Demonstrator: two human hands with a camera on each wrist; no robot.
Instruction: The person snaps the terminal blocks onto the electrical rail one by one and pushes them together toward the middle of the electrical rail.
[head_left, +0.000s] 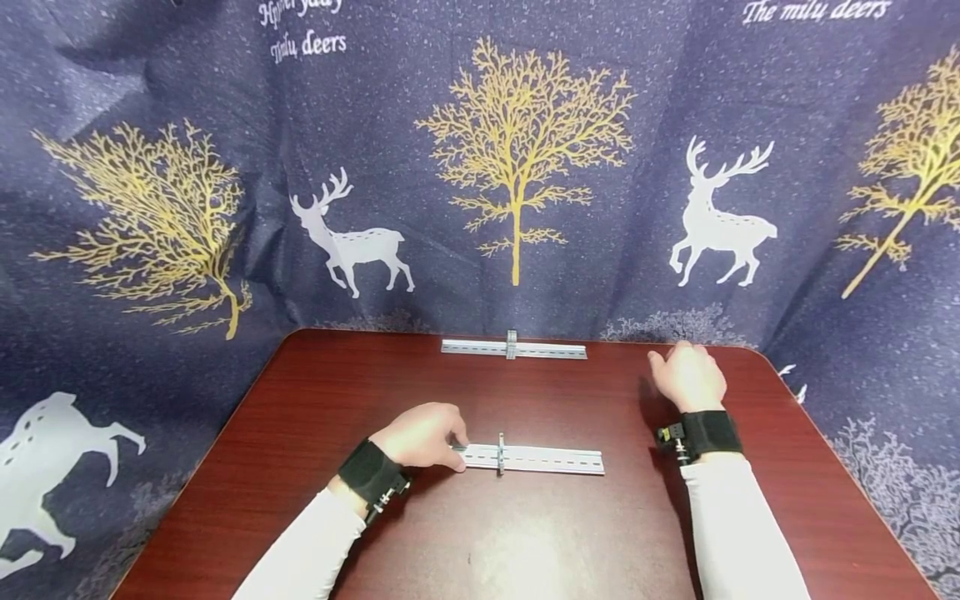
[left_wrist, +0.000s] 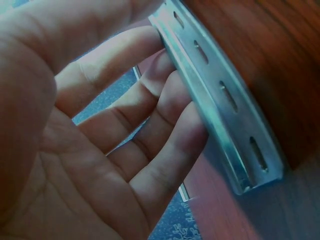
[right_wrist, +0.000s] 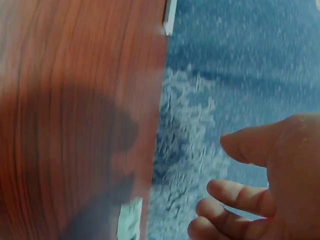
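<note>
My left hand (head_left: 423, 435) pinches the left end of a slotted metal DIN rail (head_left: 555, 460) that lies across the middle of the table. In the left wrist view, the fingertips meet one long edge of the rail (left_wrist: 220, 110), and the thumb reaches its other part near the top of the frame. A narrow upright piece (head_left: 501, 454) sits across this rail, just right of the hand; its kind is too small to tell. Over the table's far right part is my right hand (head_left: 688, 379), holding nothing, its fingers loosely bent in the right wrist view.
A second slotted rail (head_left: 551, 351) lies along the far edge of the brown table (head_left: 360, 375), with a similar small piece (head_left: 512, 344) across it. Behind the table hangs a dark blue cloth (head_left: 600, 308) printed with deer and trees.
</note>
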